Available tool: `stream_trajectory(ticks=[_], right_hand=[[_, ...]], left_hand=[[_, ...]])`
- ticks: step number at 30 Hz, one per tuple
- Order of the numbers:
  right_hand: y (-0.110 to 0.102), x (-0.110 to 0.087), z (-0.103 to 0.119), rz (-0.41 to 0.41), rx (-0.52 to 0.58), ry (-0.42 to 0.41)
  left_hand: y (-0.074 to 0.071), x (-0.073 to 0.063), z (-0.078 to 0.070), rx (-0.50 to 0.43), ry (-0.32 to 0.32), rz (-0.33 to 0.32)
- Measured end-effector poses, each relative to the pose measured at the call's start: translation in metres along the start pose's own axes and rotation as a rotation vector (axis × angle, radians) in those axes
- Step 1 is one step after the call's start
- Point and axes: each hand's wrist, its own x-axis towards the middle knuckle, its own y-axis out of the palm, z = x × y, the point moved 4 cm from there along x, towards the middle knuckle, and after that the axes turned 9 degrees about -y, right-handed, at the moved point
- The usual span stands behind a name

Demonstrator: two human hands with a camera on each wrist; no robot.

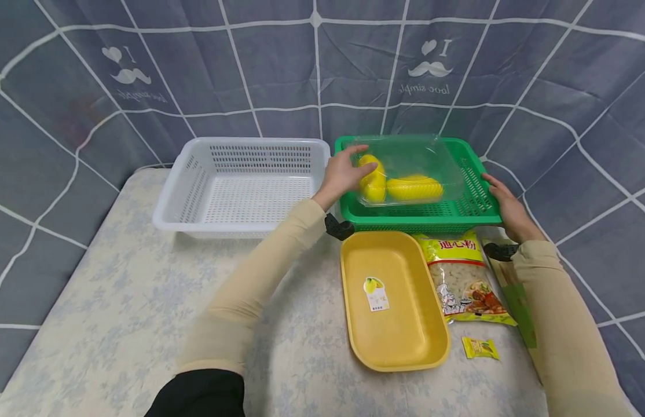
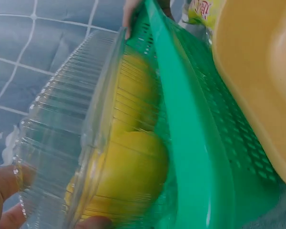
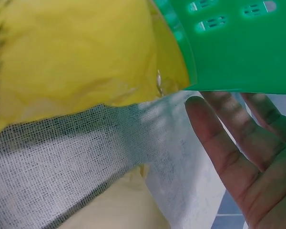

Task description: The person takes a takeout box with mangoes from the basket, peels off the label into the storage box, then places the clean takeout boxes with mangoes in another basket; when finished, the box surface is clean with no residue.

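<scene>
My left hand (image 1: 345,174) grips the left end of a clear plastic box (image 1: 406,147), thumb and fingers about its edge. The box lies tilted in the green basket (image 1: 463,223). Through the clear plastic show a rounded yellow thing (image 1: 373,188), like a lemon, and a longer ridged yellow one (image 1: 414,188), like a corn cob. In the left wrist view the box (image 2: 62,119) stands up against the basket wall (image 2: 181,143). My right hand (image 1: 512,211) is at the basket's right end; in the right wrist view its fingers (image 3: 219,138) stretch out straight at the basket's lower edge.
A white basket (image 1: 171,214) stands to the left of the green one. In front lie a yellow tray (image 1: 395,341) with a lemon sticker, a bag of pasta (image 1: 463,284), a small yellow wrapped packet (image 1: 480,348) and a green-and-tan package (image 1: 520,307) partly under my right arm.
</scene>
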Motion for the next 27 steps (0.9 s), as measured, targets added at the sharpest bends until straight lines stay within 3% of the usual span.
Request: stream_trajectory(ticks=[8,21,27], right_hand=[[-0.001,0.001,-0.003,-0.017,-0.099,0.008],[-0.004,0.001,-0.004,0.014,-0.079,-0.010],[-0.003,0.001,-0.004,0.006,-0.068,-0.013]], left_hand=[[0.028,0.011,-0.003,0.144,-0.068,0.005],[0.042,0.018,0.007,0.195,-0.128,0.032],[0.051,0.019,0.009,0.289,-0.141,0.019]])
